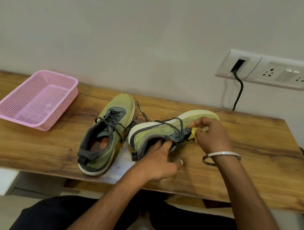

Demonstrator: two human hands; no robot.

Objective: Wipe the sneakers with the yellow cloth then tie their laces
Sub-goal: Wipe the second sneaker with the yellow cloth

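Observation:
Two olive-green sneakers with grey collars, white soles and loose dark laces lie on the wooden table (245, 161). The left sneaker (106, 132) stands upright, toe toward the wall. The right sneaker (164, 132) is tipped on its side, sole facing left. My left hand (159, 162) grips its collar, fingers inside the opening. My right hand (212, 135) holds a bunched yellow cloth (194, 132) against the sneaker's upper near the laces; most of the cloth is hidden in my fingers.
A pink perforated plastic basket (37, 98) sits at the table's back left. A white socket panel (268, 70) is on the wall at right, with a dark cable (238, 91) hanging down to the table. My legs are below the front edge.

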